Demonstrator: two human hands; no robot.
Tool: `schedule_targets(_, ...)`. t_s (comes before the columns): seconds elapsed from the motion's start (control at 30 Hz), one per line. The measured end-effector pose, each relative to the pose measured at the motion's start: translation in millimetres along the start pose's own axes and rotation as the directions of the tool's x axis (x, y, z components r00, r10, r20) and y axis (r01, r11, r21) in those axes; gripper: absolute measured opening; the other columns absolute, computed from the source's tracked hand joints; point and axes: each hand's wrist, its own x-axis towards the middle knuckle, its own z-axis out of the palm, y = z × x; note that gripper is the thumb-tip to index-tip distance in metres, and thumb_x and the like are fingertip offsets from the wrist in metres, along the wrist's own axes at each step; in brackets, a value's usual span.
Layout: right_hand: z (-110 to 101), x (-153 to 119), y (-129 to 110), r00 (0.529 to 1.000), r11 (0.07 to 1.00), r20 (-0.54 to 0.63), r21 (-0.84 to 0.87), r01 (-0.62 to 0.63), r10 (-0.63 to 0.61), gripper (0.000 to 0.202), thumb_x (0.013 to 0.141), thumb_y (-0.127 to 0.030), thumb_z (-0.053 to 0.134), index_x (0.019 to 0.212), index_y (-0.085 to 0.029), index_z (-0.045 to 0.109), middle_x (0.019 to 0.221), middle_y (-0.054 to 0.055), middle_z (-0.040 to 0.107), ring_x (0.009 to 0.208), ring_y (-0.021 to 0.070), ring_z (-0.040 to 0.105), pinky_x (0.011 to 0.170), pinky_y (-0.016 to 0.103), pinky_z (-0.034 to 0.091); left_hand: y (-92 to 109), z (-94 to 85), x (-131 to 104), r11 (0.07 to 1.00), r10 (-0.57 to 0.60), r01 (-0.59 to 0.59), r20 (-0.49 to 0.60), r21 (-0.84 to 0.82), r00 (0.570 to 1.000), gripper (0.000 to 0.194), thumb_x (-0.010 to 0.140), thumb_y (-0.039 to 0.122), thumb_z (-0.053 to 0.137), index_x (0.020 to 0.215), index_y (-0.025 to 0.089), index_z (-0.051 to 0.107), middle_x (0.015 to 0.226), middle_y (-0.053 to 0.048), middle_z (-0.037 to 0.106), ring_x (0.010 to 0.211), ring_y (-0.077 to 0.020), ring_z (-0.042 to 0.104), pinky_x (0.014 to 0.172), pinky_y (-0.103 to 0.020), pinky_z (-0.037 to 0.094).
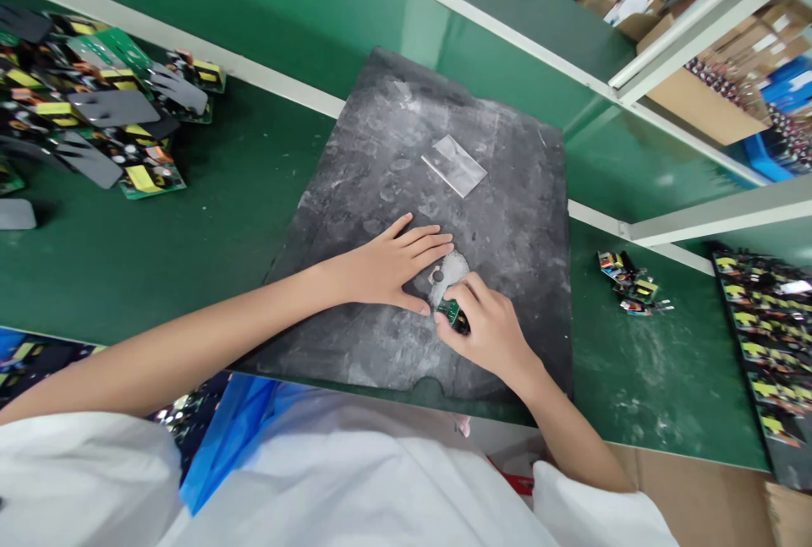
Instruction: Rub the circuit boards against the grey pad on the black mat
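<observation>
My left hand lies flat on a worn black board, its fingers stretched out toward a whitish powdery patch. A small dark round piece sits at the edge of that patch, close to the left fingertips. Just to the right, my right hand is closed round a small green circuit board with dark parts on it. The right fingers hide much of the circuit board, which is held low at the patch. Farther back on the black board rests a flat, clear-grey rectangular piece.
Circuit boards with yellow parts and grey metal plates are heaped at the left of the green bench. A small group of boards lies right of the black board. Beyond it stands a black tray with rows of boards. Shelf posts rise at the right.
</observation>
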Motion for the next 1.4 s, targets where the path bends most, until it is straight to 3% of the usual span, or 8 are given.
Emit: schedule_targets(1.4, -4.8, 0.4, 2.2, 0.998, 1.0, 0.06, 0.018, 0.018, -0.019, 0.016, 0.087, -0.033, 0.047, 0.082, -0.018, 0.052, 0.08, 0.002, 0.049, 0.059, 0.0111, 0.047, 0.054, 0.023, 0.039, 0.0, -0.4, 0.1, 1.0, 0.008, -0.008, 0.005, 0.015, 1.0, 0.092, 0.08, 0.076, 0.032, 0.149, 0.016, 0.018, 0.153, -0.009, 0.027, 0.143, -0.026, 0.017, 0.116, -0.047, -0.004)
